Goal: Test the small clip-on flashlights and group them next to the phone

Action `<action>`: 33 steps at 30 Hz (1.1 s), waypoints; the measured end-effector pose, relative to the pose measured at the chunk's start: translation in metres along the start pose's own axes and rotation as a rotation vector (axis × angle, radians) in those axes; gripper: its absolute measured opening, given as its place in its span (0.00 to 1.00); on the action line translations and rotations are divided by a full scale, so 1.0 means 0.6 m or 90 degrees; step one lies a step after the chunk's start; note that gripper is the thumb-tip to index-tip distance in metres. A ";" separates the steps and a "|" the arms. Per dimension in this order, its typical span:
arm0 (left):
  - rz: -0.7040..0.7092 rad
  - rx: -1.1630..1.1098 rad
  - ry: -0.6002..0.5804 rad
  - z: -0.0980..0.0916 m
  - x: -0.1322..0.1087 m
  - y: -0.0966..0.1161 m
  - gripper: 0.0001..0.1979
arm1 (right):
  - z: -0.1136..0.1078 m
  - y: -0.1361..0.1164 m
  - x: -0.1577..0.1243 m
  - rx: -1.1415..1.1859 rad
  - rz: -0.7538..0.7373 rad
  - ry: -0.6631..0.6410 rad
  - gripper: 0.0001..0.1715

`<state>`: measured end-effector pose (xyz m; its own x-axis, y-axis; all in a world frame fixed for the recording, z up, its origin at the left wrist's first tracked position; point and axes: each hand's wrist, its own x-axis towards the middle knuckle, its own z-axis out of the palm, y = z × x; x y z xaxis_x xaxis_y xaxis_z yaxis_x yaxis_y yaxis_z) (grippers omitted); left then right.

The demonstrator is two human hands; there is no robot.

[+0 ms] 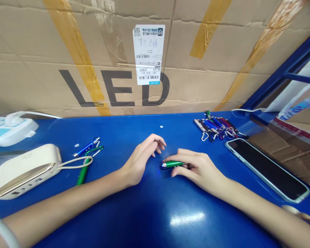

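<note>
Between the thumb and fingers of my right hand [196, 167] is a small green keychain flashlight [173, 164], lying level above the blue table. Its silver tip points left, with a faint bluish glow beside it; the rear end is hidden in the hand. My left hand [142, 158] rests near the middle, open, its fingers loosely curved and holding nothing. Farther left lie a blue keychain flashlight [85, 148] and another green flashlight [83, 172], partly hidden by my left forearm. A row of keychain flashlights [219, 127] in several colours lies at the back right.
A cream power bank [28, 168] with a cord loop is at the left, near a white device [11, 130]. On the right lies a phone [267, 168]. A large cardboard box [186, 93] walls off the back, and a blue metal frame [281, 69] rises at the right.
</note>
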<state>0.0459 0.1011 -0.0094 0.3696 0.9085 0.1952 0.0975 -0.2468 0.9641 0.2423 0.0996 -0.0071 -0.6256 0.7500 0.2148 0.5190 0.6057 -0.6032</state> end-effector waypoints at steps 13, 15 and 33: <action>-0.003 -0.006 0.005 0.001 0.001 -0.003 0.14 | 0.004 -0.002 -0.001 0.016 -0.002 -0.018 0.15; -0.005 -0.006 0.005 0.002 0.001 -0.003 0.14 | 0.003 -0.002 0.000 0.015 0.003 -0.008 0.13; 0.008 -0.002 -0.004 0.000 0.001 -0.004 0.14 | 0.003 -0.002 0.000 0.023 0.027 0.033 0.10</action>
<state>0.0460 0.1019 -0.0115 0.3760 0.9033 0.2067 0.0900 -0.2577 0.9620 0.2408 0.0986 -0.0076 -0.5720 0.7879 0.2284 0.5220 0.5644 -0.6395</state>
